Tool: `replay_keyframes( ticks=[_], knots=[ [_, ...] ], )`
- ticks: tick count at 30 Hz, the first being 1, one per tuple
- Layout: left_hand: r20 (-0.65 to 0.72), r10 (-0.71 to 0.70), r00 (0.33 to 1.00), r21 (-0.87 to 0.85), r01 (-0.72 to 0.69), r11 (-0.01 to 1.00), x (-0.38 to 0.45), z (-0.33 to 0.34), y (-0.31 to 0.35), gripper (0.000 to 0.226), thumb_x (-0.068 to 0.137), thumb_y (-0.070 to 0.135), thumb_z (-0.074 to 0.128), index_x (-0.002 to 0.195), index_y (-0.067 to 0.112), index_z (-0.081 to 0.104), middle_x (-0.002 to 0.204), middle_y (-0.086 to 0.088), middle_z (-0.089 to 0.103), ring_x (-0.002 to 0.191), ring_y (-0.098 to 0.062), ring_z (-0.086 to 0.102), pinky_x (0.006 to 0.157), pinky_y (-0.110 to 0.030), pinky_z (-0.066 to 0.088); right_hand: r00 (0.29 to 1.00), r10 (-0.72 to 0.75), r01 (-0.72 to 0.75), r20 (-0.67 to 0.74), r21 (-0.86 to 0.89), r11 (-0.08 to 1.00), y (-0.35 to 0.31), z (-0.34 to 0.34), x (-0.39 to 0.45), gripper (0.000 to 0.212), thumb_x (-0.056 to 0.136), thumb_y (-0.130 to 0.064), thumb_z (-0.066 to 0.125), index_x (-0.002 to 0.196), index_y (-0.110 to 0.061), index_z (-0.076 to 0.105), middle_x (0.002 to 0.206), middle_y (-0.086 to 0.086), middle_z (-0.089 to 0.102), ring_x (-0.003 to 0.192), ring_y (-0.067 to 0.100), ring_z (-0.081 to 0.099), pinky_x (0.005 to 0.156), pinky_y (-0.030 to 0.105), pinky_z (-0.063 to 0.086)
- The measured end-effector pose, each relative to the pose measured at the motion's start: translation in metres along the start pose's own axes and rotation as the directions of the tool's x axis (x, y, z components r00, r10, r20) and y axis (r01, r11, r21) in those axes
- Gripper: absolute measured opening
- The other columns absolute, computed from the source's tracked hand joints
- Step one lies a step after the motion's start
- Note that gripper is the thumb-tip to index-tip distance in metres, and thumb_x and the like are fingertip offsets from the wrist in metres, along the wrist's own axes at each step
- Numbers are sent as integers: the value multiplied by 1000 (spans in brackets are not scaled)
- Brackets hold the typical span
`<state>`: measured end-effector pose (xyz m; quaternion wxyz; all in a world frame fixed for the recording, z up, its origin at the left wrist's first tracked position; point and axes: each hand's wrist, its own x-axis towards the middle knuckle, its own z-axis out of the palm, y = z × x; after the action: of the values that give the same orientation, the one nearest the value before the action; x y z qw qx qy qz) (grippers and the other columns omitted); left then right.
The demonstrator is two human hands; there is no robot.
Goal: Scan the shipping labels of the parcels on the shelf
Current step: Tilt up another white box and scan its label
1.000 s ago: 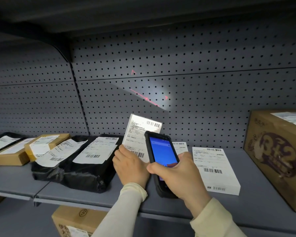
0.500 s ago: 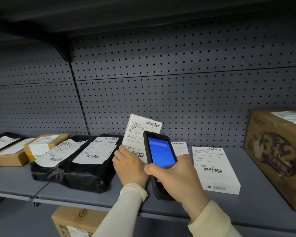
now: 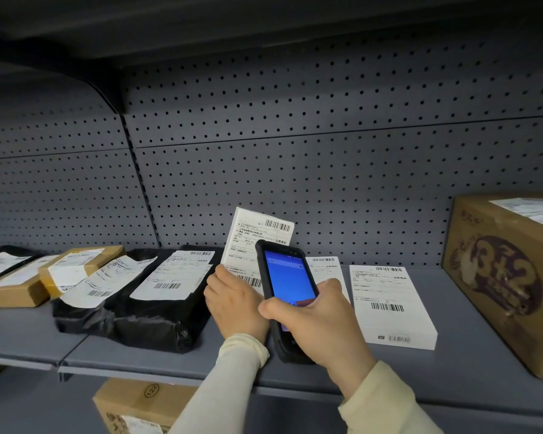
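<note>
On the grey shelf (image 3: 452, 364), the left hand (image 3: 235, 305) grips the lower part of a flat white box (image 3: 257, 236) and holds it tilted up on end, its shipping label with barcodes facing the camera. The right hand (image 3: 320, 321) has its fingers wrapped around a black handheld scanner (image 3: 287, 283), whose blue screen is lit; the device sits just in front of the raised box and covers part of the label. Left of the hands lies a black poly bag parcel (image 3: 157, 311) with white labels, then two brown cardboard boxes (image 3: 76, 270). To the right lies another white labelled box (image 3: 389, 305), and further right a large printed carton (image 3: 502, 277).
</note>
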<state>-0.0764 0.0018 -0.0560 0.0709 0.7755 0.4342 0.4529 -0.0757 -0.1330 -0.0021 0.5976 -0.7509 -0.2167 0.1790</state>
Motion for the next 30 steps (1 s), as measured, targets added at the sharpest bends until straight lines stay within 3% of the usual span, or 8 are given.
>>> replay_keyframes(
  ticks=[7,11,16,21,26,30],
  knots=[
    [7,6,1000,-13,-5,1000,-1,0,0,72,94,20,-16,103,-12,49,72,-27,54,54,-38,52,47,-37,46,1000,2,-2,-18,-24,1000,-1,1,3,53,61,-37,81,92,-14,44,79,0,69,74,17,69,53,24,46],
    [36,-14,999,12,13,1000,-2,2,-1,67,92,18,-15,108,-8,45,76,-26,54,57,-37,52,50,-37,46,1000,15,-15,-7,-4,1000,-1,1,0,50,65,-33,80,95,-12,45,80,1,70,62,8,61,43,13,40],
    [53,-84,995,71,80,994,-2,5,-4,38,78,-2,24,106,-10,48,76,-25,53,59,-36,53,50,-37,46,1000,8,-8,-14,3,1000,-1,2,-1,49,66,-34,79,94,-11,46,71,-6,67,58,3,58,41,12,37],
    [96,-129,987,10,129,992,-2,7,-7,42,67,-10,50,109,-11,48,79,-25,53,61,-36,53,52,-38,47,1000,4,-4,-17,-11,1000,-1,2,-2,48,66,-34,79,93,-12,46,74,-4,68,61,5,59,41,12,38],
    [86,-70,994,4,70,998,1,4,-5,34,83,-1,23,109,-6,44,76,-25,54,58,-36,53,49,-37,47,1000,23,-23,2,-46,999,3,3,-3,50,67,-36,78,95,-14,43,78,-3,68,61,4,57,39,9,36],
    [22,-6,1000,-17,7,1000,-1,4,-5,59,93,11,-6,106,-10,48,75,-26,53,56,-37,53,49,-37,47,1000,21,-22,-17,-72,997,5,4,-1,51,65,-37,78,93,-14,43,78,-1,69,66,11,61,51,22,43]
  ],
)
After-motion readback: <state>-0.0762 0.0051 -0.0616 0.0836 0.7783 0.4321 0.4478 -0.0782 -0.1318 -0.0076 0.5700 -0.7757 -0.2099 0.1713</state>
